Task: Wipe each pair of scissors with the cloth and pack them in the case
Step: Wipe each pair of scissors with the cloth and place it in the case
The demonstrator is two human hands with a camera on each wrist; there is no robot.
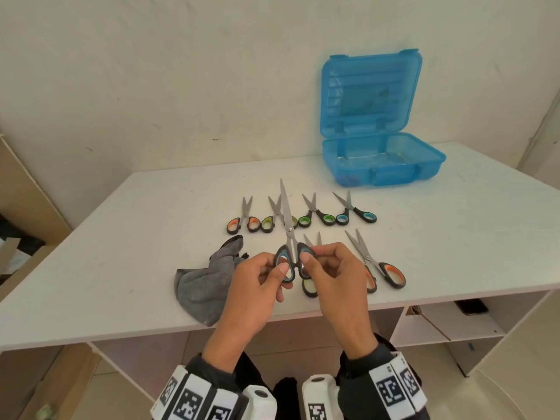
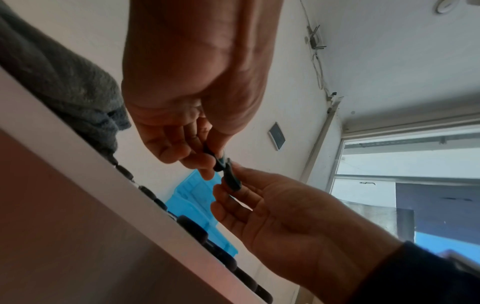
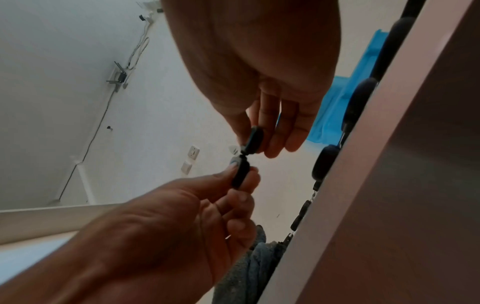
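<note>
— While both hands are busy, what is inside the blue case point(image 1: 382, 160)?
— It stands open at the far right of the white surface point(image 1: 151, 237), lid upright. The walls are half transparent, so I cannot tell if something lies in it.
— And the hands?
— The left hand point(image 1: 257, 281) pinches one loop of the blue-handled scissors point(image 1: 289, 237), the right hand point(image 1: 333, 277) pinches the other loop. The blades point away, raised above the surface.
— What do the wrist views add?
— They look from below the edge: the fingers point(image 2: 197, 164) closing on the dark handles, which the head view partly hides. The blades are not visible there.
— The rest?
— The grey cloth point(image 1: 206, 283) lies left, at the near edge. Six other scissors point(image 1: 312, 213) lie in two rows; the right hand covers part of the near row.
</note>
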